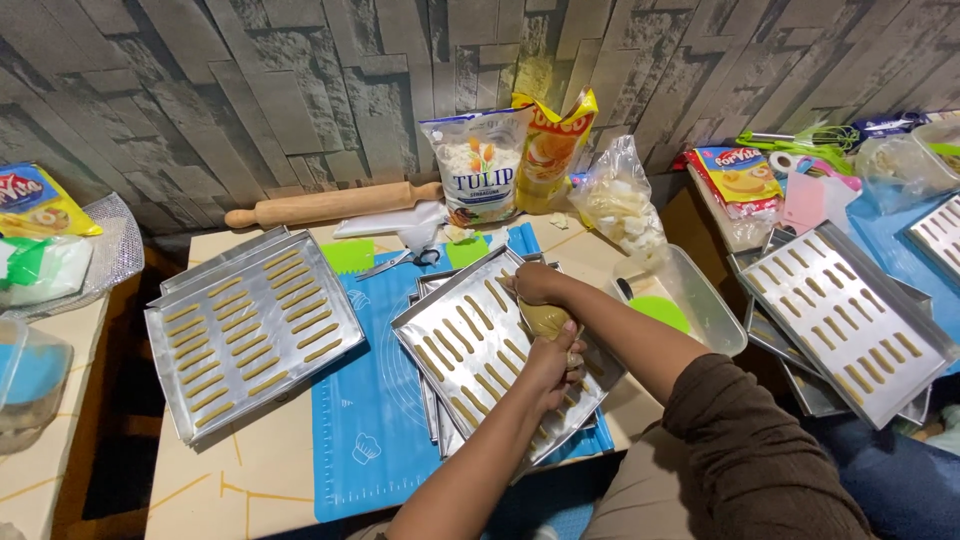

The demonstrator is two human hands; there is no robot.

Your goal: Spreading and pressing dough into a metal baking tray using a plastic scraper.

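Both hands' grip clamps a tan, dough-filled piping bag (pixel 546 320) over the metal tray (pixel 440 325) of dough strips: left hand (pixel 552 368) below, right hand (pixel 533 284) at the tip.

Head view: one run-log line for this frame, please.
left hand: squeezes piping bag | right hand: on bag's tip end | middle tray: dough strips in rows | left tray: filled
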